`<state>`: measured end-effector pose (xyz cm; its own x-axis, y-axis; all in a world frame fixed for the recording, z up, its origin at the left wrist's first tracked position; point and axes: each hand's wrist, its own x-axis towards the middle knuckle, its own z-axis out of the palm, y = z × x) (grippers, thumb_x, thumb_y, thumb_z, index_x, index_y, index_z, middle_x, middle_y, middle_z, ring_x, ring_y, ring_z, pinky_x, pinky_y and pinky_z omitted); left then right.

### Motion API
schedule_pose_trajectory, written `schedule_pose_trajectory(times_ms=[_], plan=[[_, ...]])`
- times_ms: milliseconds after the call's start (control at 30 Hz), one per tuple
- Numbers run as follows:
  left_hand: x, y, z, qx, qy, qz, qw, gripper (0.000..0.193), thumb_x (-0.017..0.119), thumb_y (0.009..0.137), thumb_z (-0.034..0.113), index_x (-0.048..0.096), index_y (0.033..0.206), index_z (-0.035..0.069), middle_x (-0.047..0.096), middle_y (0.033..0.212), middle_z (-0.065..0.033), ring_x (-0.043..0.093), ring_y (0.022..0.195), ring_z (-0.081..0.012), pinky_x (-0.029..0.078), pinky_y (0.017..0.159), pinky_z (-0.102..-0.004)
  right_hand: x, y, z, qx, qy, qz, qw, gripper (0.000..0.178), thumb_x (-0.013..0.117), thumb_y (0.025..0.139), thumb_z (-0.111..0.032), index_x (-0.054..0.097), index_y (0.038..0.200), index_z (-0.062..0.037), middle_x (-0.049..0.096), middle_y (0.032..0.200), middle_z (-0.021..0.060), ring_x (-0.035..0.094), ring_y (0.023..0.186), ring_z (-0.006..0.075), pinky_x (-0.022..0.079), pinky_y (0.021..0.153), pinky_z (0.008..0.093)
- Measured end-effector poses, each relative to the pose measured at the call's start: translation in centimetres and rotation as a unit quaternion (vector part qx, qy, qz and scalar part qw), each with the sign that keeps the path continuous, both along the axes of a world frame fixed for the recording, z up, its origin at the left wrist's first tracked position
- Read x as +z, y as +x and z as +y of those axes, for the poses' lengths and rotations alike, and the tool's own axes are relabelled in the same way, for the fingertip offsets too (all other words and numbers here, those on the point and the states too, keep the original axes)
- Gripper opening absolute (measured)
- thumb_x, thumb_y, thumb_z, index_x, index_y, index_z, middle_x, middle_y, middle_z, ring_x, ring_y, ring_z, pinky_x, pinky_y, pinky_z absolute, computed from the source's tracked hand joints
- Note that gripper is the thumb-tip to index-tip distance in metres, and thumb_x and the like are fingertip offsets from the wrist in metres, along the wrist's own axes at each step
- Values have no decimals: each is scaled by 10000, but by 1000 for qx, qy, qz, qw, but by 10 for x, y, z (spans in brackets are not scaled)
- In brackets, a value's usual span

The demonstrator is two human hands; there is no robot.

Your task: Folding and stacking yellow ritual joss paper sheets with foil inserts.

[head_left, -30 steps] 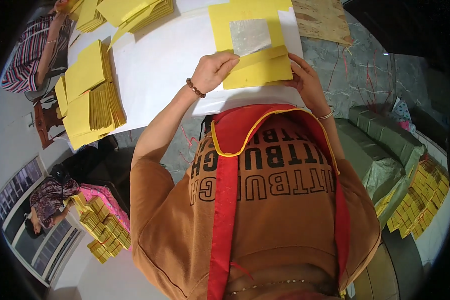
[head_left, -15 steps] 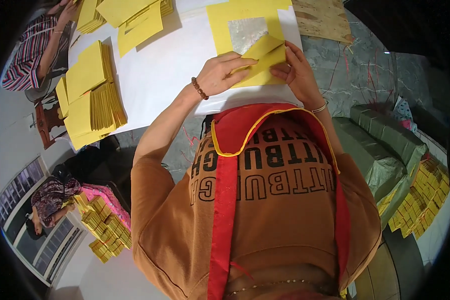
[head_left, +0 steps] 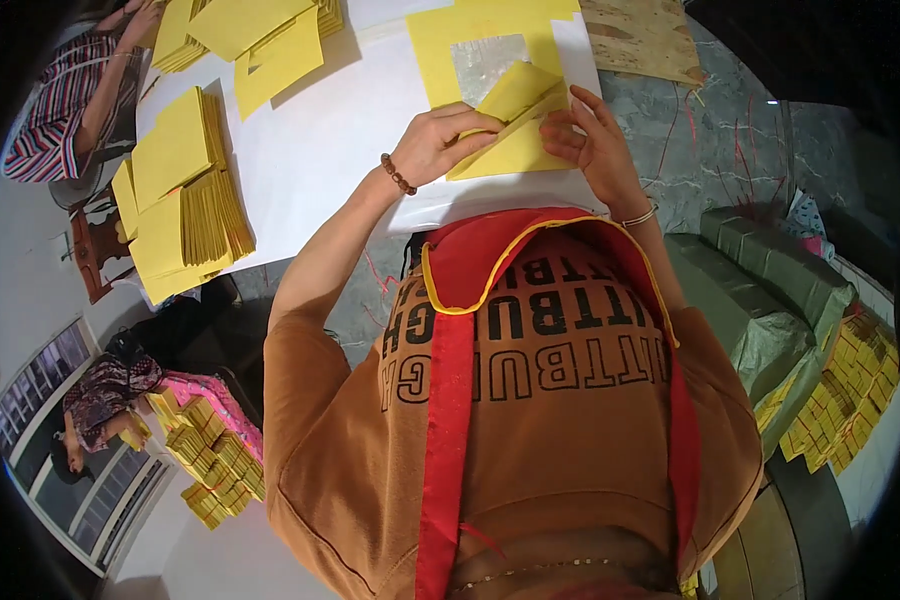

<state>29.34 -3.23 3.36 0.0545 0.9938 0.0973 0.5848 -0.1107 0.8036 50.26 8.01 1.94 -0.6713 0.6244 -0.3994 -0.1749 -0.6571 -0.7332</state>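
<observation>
My left hand (head_left: 442, 143), with a beaded bracelet at its wrist, pinches a folded flap of a yellow paper sheet (head_left: 520, 150) between thumb and fingers. The flap stands partly raised along a slanting crease. At the sheet's right edge is my right hand (head_left: 600, 150), its index finger stretched out and the other fingers loosely bent; nothing shows in its grasp. Beneath and beyond the folded sheet lies more yellow paper (head_left: 430, 55), bearing a silver square (head_left: 485, 62). My left hand partly hides the folded sheet.
The white table (head_left: 320, 150) carries yellow paper stacks (head_left: 175, 140) at left and more yellow sheets (head_left: 285, 60) at the far side. A person in a striped top (head_left: 50, 110) is at far left. A wooden board (head_left: 642, 40) and green-wrapped bundles (head_left: 750, 300) are at right.
My left hand has shifted slightly left with the flap, which stands more raised. The right hand's fingers have come away from the flap and moved apart from it.
</observation>
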Motion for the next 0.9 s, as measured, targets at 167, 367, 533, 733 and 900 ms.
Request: schedule_pose_trajectory(times_ms=[167, 367, 533, 733, 900], plan=[[8, 0, -1, 80, -78, -71, 991, 136, 582, 823, 121, 623, 934, 54, 535, 639, -7, 441, 530, -39, 347, 478, -209, 2, 7, 0, -15, 95, -128, 987, 407, 528, 882, -199, 404, 1242, -55, 560, 944, 80, 589, 797, 170, 500, 669, 264], [-4, 6, -2, 112, -54, -86, 989, 132, 583, 818, 123, 603, 921, 42, 531, 646, -2, 410, 514, -52, 335, 481, -212, -15, 22, 2, 9, 246, -265, 932, 311, 529, 876, -174, 555, 1168, -71, 553, 940, -21, 456, 679, 61, 377, 574, 187], [-1, 7, 0, 45, -30, -54, 997, 124, 582, 803, 112, 602, 904, 43, 590, 787, -62, 493, 551, -133, 397, 504, -257, -26, 27, -4, 36, 323, -250, 912, 332, 562, 839, -177, 564, 1145, -47, 551, 946, 65, 522, 745, 119, 438, 680, 235], [-3, 7, 1, 48, -39, -73, 995, 112, 601, 807, 112, 614, 892, 41, 548, 736, -19, 397, 521, -70, 334, 496, -218, -11, 22, -10, 15, 375, -267, 888, 326, 568, 825, -167, 573, 1132, -57, 523, 939, 67, 489, 692, 116, 427, 655, 238], [-5, 6, 0, 49, -42, -76, 995, 115, 599, 808, 117, 614, 897, 45, 572, 762, -23, 415, 531, -72, 347, 503, -220, 2, 19, -10, 40, 386, -269, 881, 311, 552, 853, -163, 568, 1149, -70, 471, 947, 20, 445, 704, 70, 377, 637, 190]])
